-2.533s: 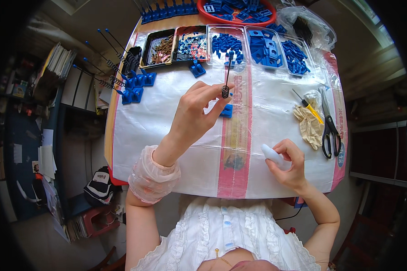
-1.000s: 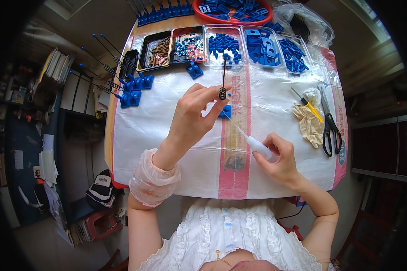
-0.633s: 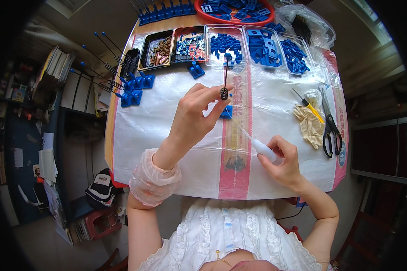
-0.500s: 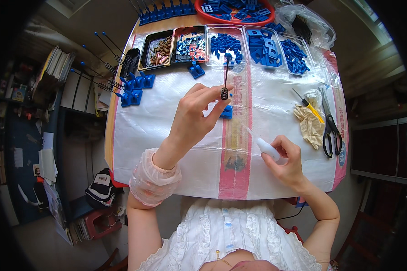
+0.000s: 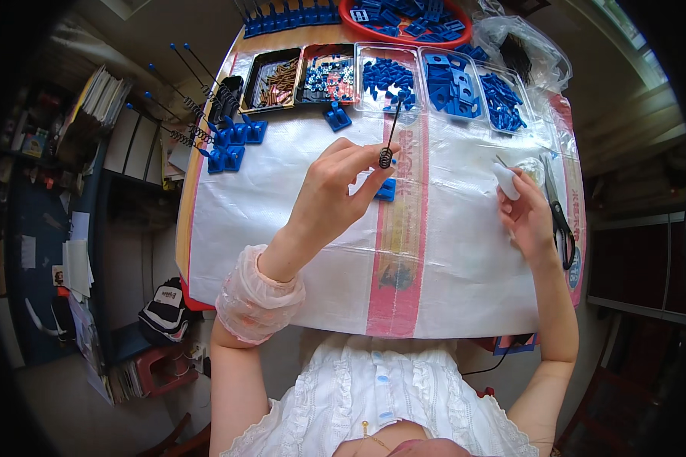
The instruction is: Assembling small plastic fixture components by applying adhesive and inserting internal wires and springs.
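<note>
Both hands are busy over the counter (image 5: 297, 251), which is covered with a white plastic sheet with a pink stripe. Her left hand (image 5: 335, 194) is closed in a pinch on a thin black rod with a little spring (image 5: 387, 148) at its lower end, and it holds the rod up above the sheet, a bit tilted. Just under that hand, a small blue block (image 5: 386, 190) lies on the sheet. Her right hand (image 5: 524, 209) is closed around a small white bottle (image 5: 504, 181) with a thin tip, held off to the right side, well apart from the rod. Black scissors (image 5: 558, 213) lie just beside that hand. To the left, a small group of finished pieces (image 5: 221, 137) waits: blue blocks with rods and springs standing out of them. I think those are done. At the far end of the counter sit trays of parts (image 5: 389, 76), with brown bits, small dark and colourful bits, and lots of loose blue pieces, and a red bowl (image 5: 404, 15) with more blue ones. So it looks like only a few are made and many more are left. The rod in hand is not yet stuck into the blue block below it, so this piece seems about half made.
</note>
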Action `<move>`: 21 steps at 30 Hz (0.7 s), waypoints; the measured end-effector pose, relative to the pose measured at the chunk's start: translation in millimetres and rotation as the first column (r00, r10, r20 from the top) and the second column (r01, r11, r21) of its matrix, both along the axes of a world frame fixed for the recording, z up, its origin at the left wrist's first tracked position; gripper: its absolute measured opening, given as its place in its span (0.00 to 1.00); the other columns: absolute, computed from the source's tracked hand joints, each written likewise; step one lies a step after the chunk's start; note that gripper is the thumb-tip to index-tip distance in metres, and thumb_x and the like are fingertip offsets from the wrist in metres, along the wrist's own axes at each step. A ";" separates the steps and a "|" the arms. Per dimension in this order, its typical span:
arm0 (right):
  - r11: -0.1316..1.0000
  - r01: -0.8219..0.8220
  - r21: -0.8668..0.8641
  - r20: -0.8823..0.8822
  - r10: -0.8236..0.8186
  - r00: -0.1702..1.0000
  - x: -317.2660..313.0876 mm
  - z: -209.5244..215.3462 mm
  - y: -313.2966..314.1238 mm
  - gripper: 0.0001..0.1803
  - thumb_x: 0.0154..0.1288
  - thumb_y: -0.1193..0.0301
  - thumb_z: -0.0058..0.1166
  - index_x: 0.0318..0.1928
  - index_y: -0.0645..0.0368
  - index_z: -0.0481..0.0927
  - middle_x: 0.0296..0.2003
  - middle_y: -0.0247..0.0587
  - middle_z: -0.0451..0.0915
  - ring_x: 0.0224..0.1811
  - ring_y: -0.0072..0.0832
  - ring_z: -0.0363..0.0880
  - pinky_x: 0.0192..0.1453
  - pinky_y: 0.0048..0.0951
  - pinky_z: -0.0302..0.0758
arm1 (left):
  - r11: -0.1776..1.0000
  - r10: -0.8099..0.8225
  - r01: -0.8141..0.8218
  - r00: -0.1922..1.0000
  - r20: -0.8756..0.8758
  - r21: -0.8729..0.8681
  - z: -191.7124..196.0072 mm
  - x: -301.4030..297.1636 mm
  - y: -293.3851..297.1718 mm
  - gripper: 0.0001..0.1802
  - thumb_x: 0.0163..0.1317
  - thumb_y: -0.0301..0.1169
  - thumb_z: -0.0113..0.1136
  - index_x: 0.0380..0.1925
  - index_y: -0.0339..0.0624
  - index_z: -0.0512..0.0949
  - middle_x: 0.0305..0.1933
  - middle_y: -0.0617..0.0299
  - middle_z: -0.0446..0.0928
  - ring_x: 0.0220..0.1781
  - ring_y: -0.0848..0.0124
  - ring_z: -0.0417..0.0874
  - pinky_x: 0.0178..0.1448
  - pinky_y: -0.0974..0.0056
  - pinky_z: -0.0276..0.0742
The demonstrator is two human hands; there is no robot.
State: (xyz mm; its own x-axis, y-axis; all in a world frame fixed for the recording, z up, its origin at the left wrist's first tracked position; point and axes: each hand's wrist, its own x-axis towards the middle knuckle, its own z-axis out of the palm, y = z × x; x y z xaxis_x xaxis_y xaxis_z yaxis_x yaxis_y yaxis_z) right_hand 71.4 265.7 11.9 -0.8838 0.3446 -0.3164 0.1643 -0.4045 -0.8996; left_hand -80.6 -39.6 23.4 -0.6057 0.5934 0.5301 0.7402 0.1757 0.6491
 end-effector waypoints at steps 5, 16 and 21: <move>0.995 0.010 -0.097 0.034 -0.006 0.999 -27.2 -9.6 24.7 0.14 0.72 0.63 0.54 0.51 0.58 0.80 0.28 0.27 0.70 0.27 0.14 0.64 0.23 0.19 0.56 | 1.000 0.014 -0.014 1.000 0.005 0.008 1.1 1.4 2.6 0.16 0.63 0.21 0.72 0.51 0.44 0.89 0.36 0.63 0.88 0.34 0.72 0.77 0.31 0.68 0.71; 0.993 -0.115 -0.017 0.110 0.117 0.987 -73.7 -16.5 8.5 0.14 0.69 0.61 0.54 0.45 0.57 0.80 0.22 0.22 0.56 0.22 0.14 0.52 0.23 0.22 0.47 | 1.000 0.018 -0.018 1.000 -0.003 0.004 0.8 1.0 1.4 0.18 0.62 0.21 0.72 0.52 0.45 0.89 0.33 0.64 0.87 0.33 0.71 0.75 0.32 0.67 0.70; 0.988 -0.152 0.032 0.137 0.146 0.980 -81.8 -8.5 -5.9 0.13 0.64 0.62 0.55 0.43 0.55 0.82 0.22 0.19 0.59 0.22 0.11 0.53 0.24 0.21 0.46 | 1.000 0.014 -0.014 1.000 -0.012 -0.007 1.7 0.5 1.9 0.17 0.62 0.22 0.72 0.52 0.44 0.88 0.35 0.62 0.87 0.33 0.70 0.77 0.33 0.65 0.73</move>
State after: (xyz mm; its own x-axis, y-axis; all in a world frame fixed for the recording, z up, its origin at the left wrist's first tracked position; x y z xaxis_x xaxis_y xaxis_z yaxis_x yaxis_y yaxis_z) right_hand -10.4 259.7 3.4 -0.8769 0.2278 -0.4233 0.3398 -0.3292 -0.8810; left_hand -80.1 -37.7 25.1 -0.6074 0.5889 0.5331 0.7455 0.1909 0.6385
